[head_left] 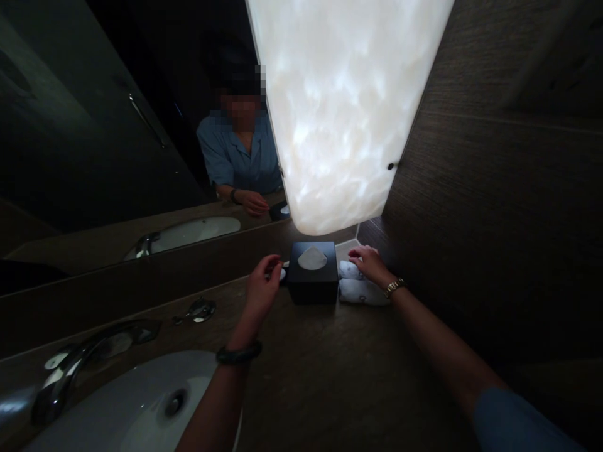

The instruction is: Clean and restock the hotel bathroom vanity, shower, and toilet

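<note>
My left hand (262, 284) hovers just left of a black tissue box (313, 274) on the dark wooden counter (330, 370); its fingers are curled round a small pale object I cannot make out. My right hand (371, 262) lies over rolled white towels (360, 290) to the right of the box, fingers bent down onto the far roll. A white tissue pokes from the box top. A dark bracelet is on my left wrist, a gold watch on my right.
A white basin (141, 402) with a chrome tap (70, 370) sits at the lower left. A mirror (117, 125) behind reflects a person in a blue shirt. A glowing white panel (343, 107) hangs above the box. A dark wooden wall (494, 188) closes the right.
</note>
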`<control>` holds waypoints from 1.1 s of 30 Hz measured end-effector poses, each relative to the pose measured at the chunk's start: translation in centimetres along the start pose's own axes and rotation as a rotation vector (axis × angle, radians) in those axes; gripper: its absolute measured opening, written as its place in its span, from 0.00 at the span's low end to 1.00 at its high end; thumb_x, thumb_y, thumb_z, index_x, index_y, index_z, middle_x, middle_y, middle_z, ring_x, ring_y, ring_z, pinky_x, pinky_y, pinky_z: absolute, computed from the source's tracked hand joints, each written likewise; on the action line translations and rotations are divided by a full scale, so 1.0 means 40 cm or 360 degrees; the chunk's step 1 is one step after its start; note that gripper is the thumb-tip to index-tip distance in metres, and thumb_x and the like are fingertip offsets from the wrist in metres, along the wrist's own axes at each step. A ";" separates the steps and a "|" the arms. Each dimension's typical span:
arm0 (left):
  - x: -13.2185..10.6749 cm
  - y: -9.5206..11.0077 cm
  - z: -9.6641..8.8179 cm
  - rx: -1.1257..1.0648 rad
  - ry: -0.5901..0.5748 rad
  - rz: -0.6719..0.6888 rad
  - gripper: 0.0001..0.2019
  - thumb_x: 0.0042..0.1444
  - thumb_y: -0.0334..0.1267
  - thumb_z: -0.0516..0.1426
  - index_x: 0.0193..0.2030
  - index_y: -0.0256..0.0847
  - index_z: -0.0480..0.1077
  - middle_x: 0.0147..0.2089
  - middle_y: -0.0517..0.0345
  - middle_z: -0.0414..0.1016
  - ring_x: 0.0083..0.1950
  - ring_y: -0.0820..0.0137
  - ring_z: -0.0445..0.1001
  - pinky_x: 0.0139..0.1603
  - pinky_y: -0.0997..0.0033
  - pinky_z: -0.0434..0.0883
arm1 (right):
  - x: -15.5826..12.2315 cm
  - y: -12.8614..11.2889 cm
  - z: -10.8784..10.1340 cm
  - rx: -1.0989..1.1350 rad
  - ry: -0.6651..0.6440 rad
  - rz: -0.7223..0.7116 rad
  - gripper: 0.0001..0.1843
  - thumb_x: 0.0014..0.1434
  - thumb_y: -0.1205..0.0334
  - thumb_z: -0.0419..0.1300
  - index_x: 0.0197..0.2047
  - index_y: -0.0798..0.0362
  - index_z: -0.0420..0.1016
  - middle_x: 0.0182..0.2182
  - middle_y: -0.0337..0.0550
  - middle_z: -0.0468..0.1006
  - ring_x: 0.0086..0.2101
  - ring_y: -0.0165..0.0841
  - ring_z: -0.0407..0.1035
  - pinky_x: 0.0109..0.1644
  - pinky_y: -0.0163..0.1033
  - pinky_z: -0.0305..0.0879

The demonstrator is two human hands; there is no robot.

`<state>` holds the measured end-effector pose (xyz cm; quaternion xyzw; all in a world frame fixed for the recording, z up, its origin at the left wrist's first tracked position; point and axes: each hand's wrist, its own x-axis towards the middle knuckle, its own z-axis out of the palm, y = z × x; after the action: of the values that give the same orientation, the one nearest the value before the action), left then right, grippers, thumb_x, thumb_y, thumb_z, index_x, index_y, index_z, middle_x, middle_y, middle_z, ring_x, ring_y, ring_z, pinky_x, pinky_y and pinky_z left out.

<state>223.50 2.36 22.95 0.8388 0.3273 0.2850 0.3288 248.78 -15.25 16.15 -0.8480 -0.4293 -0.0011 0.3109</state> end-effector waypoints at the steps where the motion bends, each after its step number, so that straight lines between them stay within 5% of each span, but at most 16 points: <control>1: -0.046 -0.026 -0.028 -0.0115 0.0074 -0.0070 0.24 0.58 0.49 0.53 0.52 0.32 0.73 0.50 0.40 0.81 0.49 0.59 0.79 0.48 0.63 0.76 | -0.011 0.012 0.008 -0.0088 -0.0102 0.0010 0.04 0.61 0.67 0.64 0.41 0.53 0.80 0.42 0.46 0.82 0.47 0.40 0.72 0.56 0.46 0.60; 7: -0.495 -0.235 -0.159 -0.0134 0.0102 -0.0617 0.23 0.48 0.58 0.59 0.40 0.41 0.79 0.43 0.48 0.84 0.45 0.56 0.82 0.43 0.61 0.80 | -0.026 0.005 0.063 -0.0144 -0.0175 0.0001 0.02 0.58 0.69 0.66 0.35 0.54 0.81 0.41 0.51 0.82 0.46 0.43 0.72 0.52 0.45 0.59; 10: -0.720 -0.310 -0.161 -0.0122 -0.0106 -0.0771 0.20 0.53 0.55 0.59 0.43 0.43 0.79 0.44 0.51 0.84 0.42 0.59 0.82 0.41 0.63 0.80 | -0.017 0.002 0.042 -0.0081 -0.0158 0.0019 0.06 0.57 0.71 0.64 0.29 0.54 0.79 0.37 0.51 0.82 0.42 0.42 0.73 0.49 0.45 0.60; 13: -0.845 -0.332 -0.114 -0.0082 -0.0095 -0.0733 0.22 0.57 0.52 0.58 0.50 0.39 0.78 0.50 0.47 0.83 0.46 0.58 0.82 0.49 0.59 0.80 | -0.050 0.006 -0.005 0.0054 -0.0079 0.0055 0.08 0.61 0.68 0.60 0.31 0.53 0.78 0.36 0.54 0.82 0.38 0.40 0.73 0.45 0.44 0.63; 16: -0.855 -0.302 -0.055 0.0022 -0.0104 -0.0514 0.25 0.58 0.46 0.55 0.58 0.33 0.74 0.59 0.37 0.77 0.58 0.53 0.77 0.61 0.51 0.74 | -0.152 -0.021 -0.036 0.0321 0.0006 0.0057 0.07 0.60 0.62 0.60 0.31 0.52 0.77 0.34 0.51 0.82 0.36 0.39 0.74 0.43 0.43 0.66; 18: -0.823 -0.263 -0.031 0.0112 -0.0268 -0.0371 0.25 0.57 0.39 0.55 0.60 0.31 0.74 0.61 0.36 0.74 0.62 0.51 0.73 0.65 0.48 0.70 | -0.242 -0.075 -0.020 0.0523 -0.0154 -0.0002 0.07 0.59 0.58 0.61 0.33 0.52 0.78 0.33 0.48 0.83 0.36 0.39 0.75 0.44 0.43 0.69; 22: -0.757 -0.187 -0.032 0.0285 -0.0705 -0.0254 0.17 0.58 0.30 0.53 0.51 0.33 0.77 0.53 0.40 0.76 0.56 0.54 0.72 0.60 0.54 0.69 | -0.359 -0.234 0.114 0.0784 -0.0633 -0.0040 0.05 0.56 0.62 0.63 0.33 0.52 0.79 0.38 0.46 0.85 0.40 0.37 0.78 0.47 0.42 0.72; 27: -0.768 -0.179 -0.048 0.0325 -0.0744 -0.0317 0.12 0.58 0.26 0.51 0.39 0.34 0.76 0.47 0.41 0.77 0.50 0.57 0.73 0.55 0.60 0.68 | -0.285 -0.375 0.294 0.0706 -0.0570 0.0130 0.06 0.55 0.71 0.60 0.28 0.54 0.75 0.47 0.50 0.84 0.46 0.37 0.78 0.54 0.42 0.71; 33: -0.823 -0.218 -0.048 0.0138 -0.0606 -0.0287 0.12 0.55 0.29 0.52 0.32 0.37 0.78 0.40 0.37 0.79 0.47 0.48 0.74 0.50 0.50 0.68 | -0.196 -0.400 0.354 0.0590 -0.0439 0.0253 0.08 0.59 0.72 0.57 0.34 0.57 0.77 0.48 0.54 0.82 0.45 0.35 0.77 0.51 0.40 0.72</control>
<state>198.50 -16.23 9.06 0.8582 0.3448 0.0763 0.3724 228.40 -6.45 11.04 -0.7996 -0.3926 0.2180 0.3987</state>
